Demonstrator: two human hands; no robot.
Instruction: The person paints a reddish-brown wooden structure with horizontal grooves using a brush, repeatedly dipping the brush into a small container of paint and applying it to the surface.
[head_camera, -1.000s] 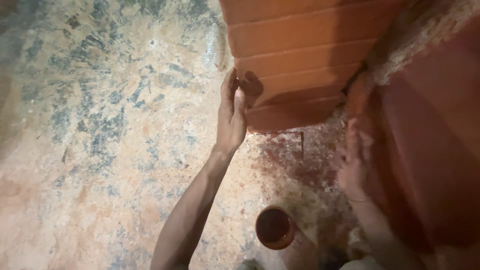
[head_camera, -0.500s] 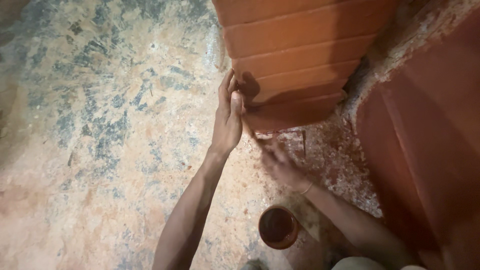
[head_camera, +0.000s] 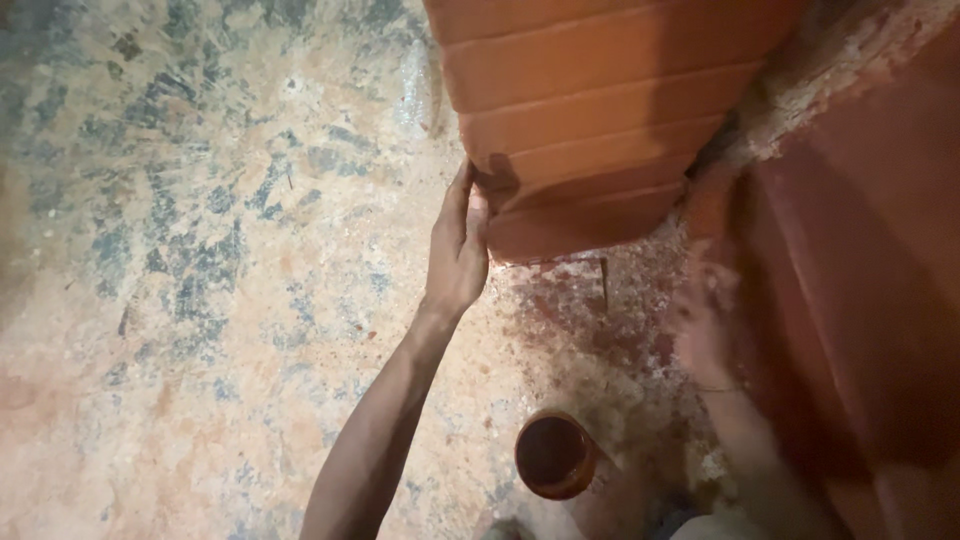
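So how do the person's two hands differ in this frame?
The left hand is sharp in the picture, its fingers laid flat against the lower edge of the ribbed orange clay block. The right hand is blurred, hangs over the stained floor beside the red wall, and its grip cannot be made out. The left reaches farther forward than the right. Both are bare, above the small round pot.

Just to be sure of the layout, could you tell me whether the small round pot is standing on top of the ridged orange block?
No, the pot stands on the floor, below the block that the left hand touches.
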